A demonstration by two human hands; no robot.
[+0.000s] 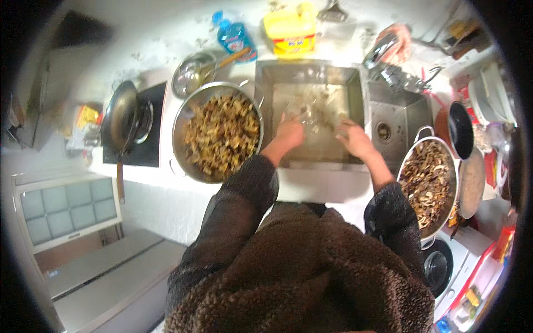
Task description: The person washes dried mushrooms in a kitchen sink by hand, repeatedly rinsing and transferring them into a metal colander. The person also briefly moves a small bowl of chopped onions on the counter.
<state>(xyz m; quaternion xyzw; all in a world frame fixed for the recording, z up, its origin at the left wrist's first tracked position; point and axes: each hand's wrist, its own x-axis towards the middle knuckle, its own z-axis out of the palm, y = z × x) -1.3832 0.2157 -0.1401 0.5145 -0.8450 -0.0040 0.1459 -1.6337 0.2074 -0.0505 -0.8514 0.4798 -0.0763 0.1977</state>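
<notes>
Both of my hands are over the large stainless steel sink basin (312, 154), which seems to hold cloudy, brownish water with ripples between the hands. My left hand (290, 132) is at the left side of the basin, its fingers blurred. My right hand (353, 136) is near the basin's right wall, fingers somewhat spread, with nothing visible in it. How far the fingertips dip in is unclear. Left of the basin stands a steel pot (176, 137) of cut brown and yellowish pieces, perhaps mushrooms. A second steel pot (454, 170) with similar pieces stands to the right, below the small sink (406, 112).
A wok (120, 114) rests at the hob (150, 125) on the left. Behind the basin stand a blue bottle (236, 38), a yellow jug (290, 31) and a glass lid (191, 77). A brown pan (456, 129) and a round board (471, 183) are at the right.
</notes>
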